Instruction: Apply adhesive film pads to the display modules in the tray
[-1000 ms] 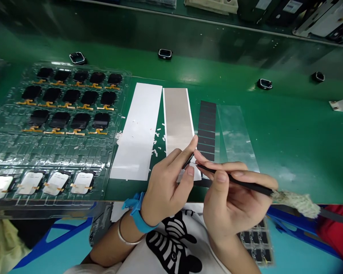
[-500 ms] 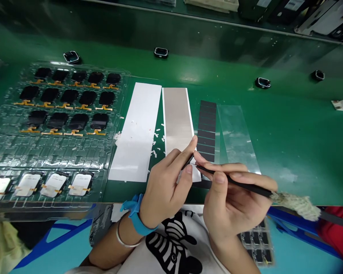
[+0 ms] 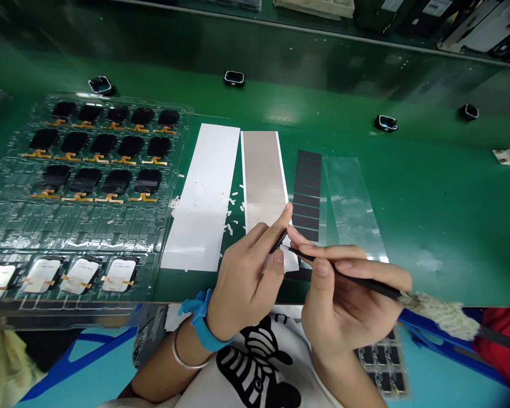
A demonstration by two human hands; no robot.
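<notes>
From the hands, a moulded clear tray (image 3: 74, 220) bearing dark panels lies toward nine to ten o'clock, a white sheet (image 3: 204, 192) at ten, a beige strip (image 3: 261, 175) near eleven, a dark segmented strip (image 3: 307, 190) past twelve. The left hand (image 3: 249, 277) pinches a small dark part (image 3: 278, 242) between thumb and fingers, partly hiding it, above the beige strip's six-o'clock end. The right hand (image 3: 352, 311) grips a slim black tool (image 3: 385, 288), tip at the part. Four watch-like cases (image 3: 234, 78) have slid toward nine o'clock; the tool's fuzzy wrapping (image 3: 442, 314) sits lower.
</notes>
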